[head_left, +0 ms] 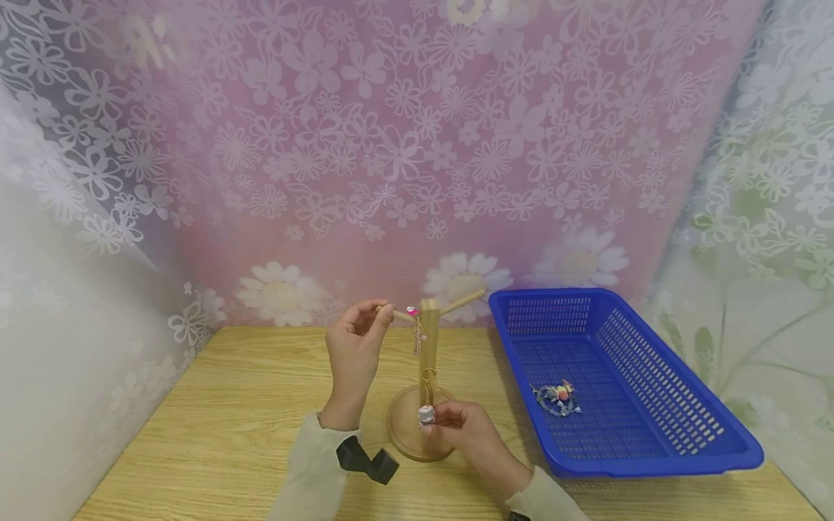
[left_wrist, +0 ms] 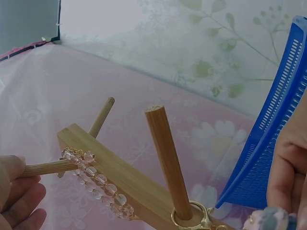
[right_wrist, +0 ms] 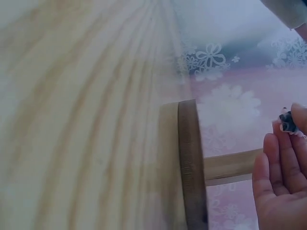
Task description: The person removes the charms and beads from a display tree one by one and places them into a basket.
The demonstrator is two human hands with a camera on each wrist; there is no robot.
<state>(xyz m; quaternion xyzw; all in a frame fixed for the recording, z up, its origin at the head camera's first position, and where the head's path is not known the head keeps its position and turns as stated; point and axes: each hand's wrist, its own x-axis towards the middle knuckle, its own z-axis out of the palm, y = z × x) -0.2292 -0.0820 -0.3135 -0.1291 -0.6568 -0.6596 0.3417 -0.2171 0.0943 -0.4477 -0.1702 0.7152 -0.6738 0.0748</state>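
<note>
A wooden stand (head_left: 428, 347) with a round base and several pegs stands on the table. My left hand (head_left: 355, 347) pinches the tip of its upper left peg (left_wrist: 48, 168) between thumb and fingers. A bracelet of clear pink beads (left_wrist: 103, 182) hangs on that peg, close to the post, with a bright pink charm (head_left: 413, 310) at its top. From the lower front peg (left_wrist: 168, 163), a keychain (head_left: 426, 414) hangs by its gold ring. My right hand (head_left: 472, 434) pinches the keychain's pale, figure-like charm (right_wrist: 289, 122) beside the post; its exact shape is unclear.
A blue plastic basket (head_left: 521, 376) stands to the right of the stand. In it lies a coiled beaded bracelet or strap (head_left: 560, 396) with colourful charms. Flowered cloth (head_left: 404, 145) hangs behind the wood-grain table (head_left: 260, 405) and at both sides.
</note>
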